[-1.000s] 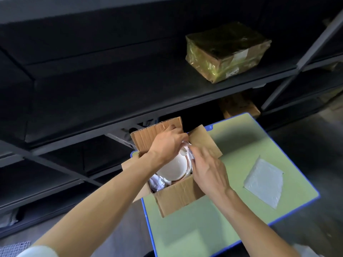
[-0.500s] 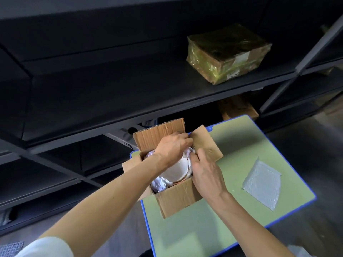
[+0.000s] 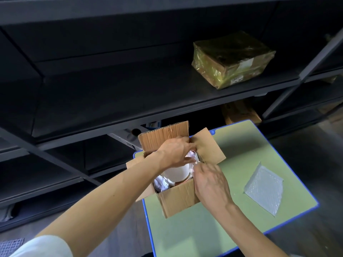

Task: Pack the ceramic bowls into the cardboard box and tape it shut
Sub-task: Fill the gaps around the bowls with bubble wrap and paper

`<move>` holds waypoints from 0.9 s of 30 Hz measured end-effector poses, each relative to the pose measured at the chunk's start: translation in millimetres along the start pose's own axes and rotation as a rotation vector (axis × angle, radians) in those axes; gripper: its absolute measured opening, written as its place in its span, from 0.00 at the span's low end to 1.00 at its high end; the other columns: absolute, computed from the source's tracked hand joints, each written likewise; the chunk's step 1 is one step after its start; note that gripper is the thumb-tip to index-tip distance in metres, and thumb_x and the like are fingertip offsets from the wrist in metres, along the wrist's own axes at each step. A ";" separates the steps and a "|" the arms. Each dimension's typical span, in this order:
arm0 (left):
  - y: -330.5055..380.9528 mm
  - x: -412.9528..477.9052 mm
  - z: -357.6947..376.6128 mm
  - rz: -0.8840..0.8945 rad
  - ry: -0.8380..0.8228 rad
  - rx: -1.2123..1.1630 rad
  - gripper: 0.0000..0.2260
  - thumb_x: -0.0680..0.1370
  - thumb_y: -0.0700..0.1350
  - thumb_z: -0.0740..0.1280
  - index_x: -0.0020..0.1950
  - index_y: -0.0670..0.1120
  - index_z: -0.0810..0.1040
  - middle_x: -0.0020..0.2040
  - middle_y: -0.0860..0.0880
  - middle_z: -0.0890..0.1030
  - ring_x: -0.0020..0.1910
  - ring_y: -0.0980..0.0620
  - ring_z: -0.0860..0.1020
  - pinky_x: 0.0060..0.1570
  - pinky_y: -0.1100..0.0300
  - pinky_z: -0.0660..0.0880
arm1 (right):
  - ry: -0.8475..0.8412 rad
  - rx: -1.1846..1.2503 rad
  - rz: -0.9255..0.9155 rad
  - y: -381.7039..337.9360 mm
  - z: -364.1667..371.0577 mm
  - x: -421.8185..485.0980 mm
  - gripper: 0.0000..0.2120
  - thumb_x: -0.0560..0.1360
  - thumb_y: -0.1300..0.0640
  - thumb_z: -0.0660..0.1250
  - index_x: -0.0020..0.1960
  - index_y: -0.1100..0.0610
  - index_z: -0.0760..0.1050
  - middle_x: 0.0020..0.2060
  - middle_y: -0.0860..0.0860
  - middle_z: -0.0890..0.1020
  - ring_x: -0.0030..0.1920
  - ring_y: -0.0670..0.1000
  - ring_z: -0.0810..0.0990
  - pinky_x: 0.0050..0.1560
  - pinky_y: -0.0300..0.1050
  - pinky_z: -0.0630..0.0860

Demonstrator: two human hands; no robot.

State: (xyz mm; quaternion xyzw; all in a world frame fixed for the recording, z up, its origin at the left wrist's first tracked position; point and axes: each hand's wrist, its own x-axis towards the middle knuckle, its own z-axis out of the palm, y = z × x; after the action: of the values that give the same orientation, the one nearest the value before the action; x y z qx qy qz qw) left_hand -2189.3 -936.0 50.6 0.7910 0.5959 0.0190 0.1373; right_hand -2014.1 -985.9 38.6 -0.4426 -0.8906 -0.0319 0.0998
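Finds white ceramic bowl [image 3: 176, 172] inside cardboard box [image 3: 178, 198], nested in crumpled wrap [image 3: 162, 184]. Reads left hand [image 3: 175, 153] as curled over bowl, pinching wrap near box's far corner; right hand [image 3: 211, 184] as reaching into box, grip unclear. Judges bowl heavyish, rigid, slick, chip-prone: cradle under rim, both sides.

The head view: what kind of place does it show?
Probably a storeroom or packing area: dark metal shelving holds a taped parcel, and an open cardboard box stands on a green table beside a bubble wrap sheet.
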 end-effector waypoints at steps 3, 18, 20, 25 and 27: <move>6.4 0.6 5.8 -0.066 -0.008 0.019 0.22 0.76 0.60 0.69 0.65 0.50 0.72 0.59 0.47 0.74 0.60 0.46 0.73 0.54 0.49 0.76 | -0.011 0.014 -0.046 1.5 -0.6 -18.9 0.10 0.64 0.68 0.68 0.40 0.56 0.78 0.35 0.52 0.77 0.40 0.56 0.74 0.41 0.48 0.72; 21.2 -15.1 28.3 -0.164 0.123 0.014 0.31 0.75 0.64 0.67 0.68 0.45 0.68 0.62 0.49 0.71 0.61 0.47 0.70 0.60 0.54 0.68 | -0.087 0.096 -0.085 14.3 -3.6 -16.5 0.04 0.73 0.55 0.66 0.45 0.53 0.80 0.39 0.47 0.78 0.44 0.54 0.74 0.41 0.49 0.75; 24.2 -17.2 35.0 -0.170 0.129 0.038 0.34 0.76 0.66 0.64 0.73 0.44 0.65 0.65 0.48 0.70 0.64 0.47 0.70 0.63 0.53 0.67 | -0.092 0.139 -0.077 12.3 -4.4 -12.2 0.07 0.73 0.52 0.66 0.46 0.51 0.81 0.39 0.45 0.79 0.43 0.53 0.75 0.41 0.47 0.76; 25.7 -22.5 44.1 -0.193 0.133 0.035 0.38 0.78 0.66 0.60 0.80 0.43 0.57 0.74 0.48 0.66 0.73 0.48 0.64 0.72 0.51 0.62 | -0.171 0.124 -0.131 21.1 -10.0 -11.3 0.05 0.73 0.49 0.68 0.46 0.48 0.81 0.39 0.42 0.82 0.43 0.51 0.74 0.41 0.46 0.75; 26.6 -24.3 46.9 -0.194 0.124 0.042 0.38 0.79 0.66 0.57 0.80 0.42 0.56 0.76 0.47 0.64 0.75 0.47 0.61 0.73 0.49 0.61 | -0.160 0.109 -0.133 23.4 -9.7 -13.6 0.07 0.75 0.50 0.64 0.47 0.49 0.81 0.42 0.44 0.81 0.45 0.52 0.74 0.42 0.47 0.76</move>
State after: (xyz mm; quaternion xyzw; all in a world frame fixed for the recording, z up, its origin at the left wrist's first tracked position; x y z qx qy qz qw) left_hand -2162.3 -974.9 15.1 0.7296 0.6773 0.0420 0.0844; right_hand -1986.1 -983.7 44.6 -0.3776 -0.9235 0.0452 0.0501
